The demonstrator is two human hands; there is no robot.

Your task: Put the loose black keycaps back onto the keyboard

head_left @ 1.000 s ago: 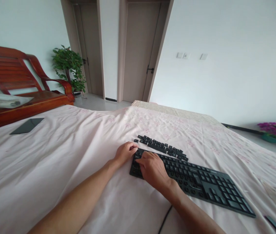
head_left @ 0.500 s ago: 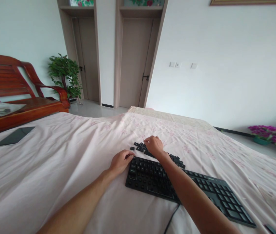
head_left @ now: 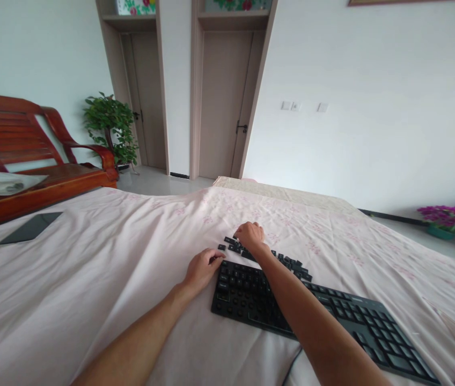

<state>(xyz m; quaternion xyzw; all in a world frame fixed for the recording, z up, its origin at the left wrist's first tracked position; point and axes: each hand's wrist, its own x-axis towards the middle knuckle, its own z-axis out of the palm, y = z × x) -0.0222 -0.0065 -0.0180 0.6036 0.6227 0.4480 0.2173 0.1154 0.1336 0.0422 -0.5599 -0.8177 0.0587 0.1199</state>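
A black keyboard [head_left: 247, 306] lies on the pink sheet, with many keys off its near left area, where bare key seats show. At its far left corner is my left hand [head_left: 203, 268], thumb and fingers closed against the edge. Loose black keycaps [head_left: 291, 262] are scattered in a band just beyond the keyboard. Over the left part of that band my right hand [head_left: 251, 236] is bent down with curled fingers. Its fingertips are hidden, so anything between them cannot be made out. My right forearm crosses above the keyboard and covers part of its middle.
The patterned sheet [head_left: 139, 279] has folds all over. A dark flat panel [head_left: 30, 228] lies at the left. The keyboard's cable [head_left: 292, 364] runs toward me. Beyond stand a wooden bench [head_left: 14, 134], a green plant [head_left: 110, 126] and purple flowers [head_left: 453, 217].
My right hand has shifted slightly left over the loose keycaps, and its fingers are more curled. My left hand stays at the keyboard's corner. The whole view has moved a little.
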